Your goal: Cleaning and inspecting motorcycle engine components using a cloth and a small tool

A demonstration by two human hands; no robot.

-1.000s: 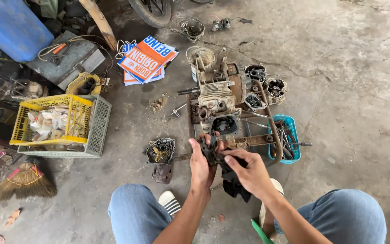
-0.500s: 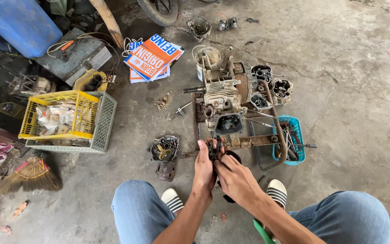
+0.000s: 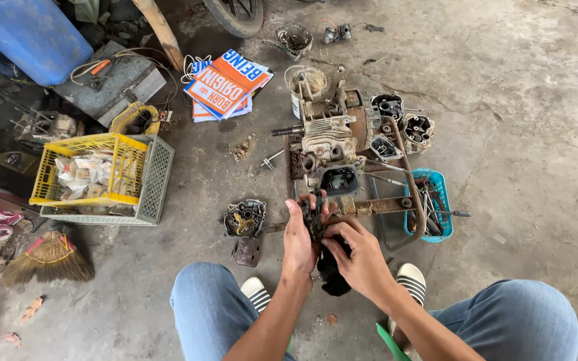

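The person sits low over a stained, cracked concrete floor [image 3: 536, 100], knees in blue jeans spread to either side. Both hands meet over a small dark metal part [image 3: 314, 217], just in front of the dismantled engine [image 3: 329, 144]. The left hand [image 3: 299, 237] is closed about the part's left side, fingers upright and curled round it. The right hand [image 3: 359, 251] pinches the part from the right, fingertips bent in, with a black rag [image 3: 332, 274] hanging beneath the palm.

The engine rests on a rusty metal frame [image 3: 396, 200], and loose cylinder pieces [image 3: 403, 124] lie just beside it on the right. A small turquoise basket [image 3: 441, 184] of tools stands against the frame. To the left of the hands a round greasy cover [image 3: 243, 219] sits on the floor.

Farther left, a yellow crate [image 3: 125, 160] full of small packets is nested in a grey crate [image 3: 158, 177]. A straw broom [image 3: 48, 257] lies near it. Orange and blue printed cards [image 3: 225, 83] are stacked by a wooden stick, and a blue drum [image 3: 31, 37] stands in the far corner. A tyre [image 3: 235, 17] shows at the top edge.
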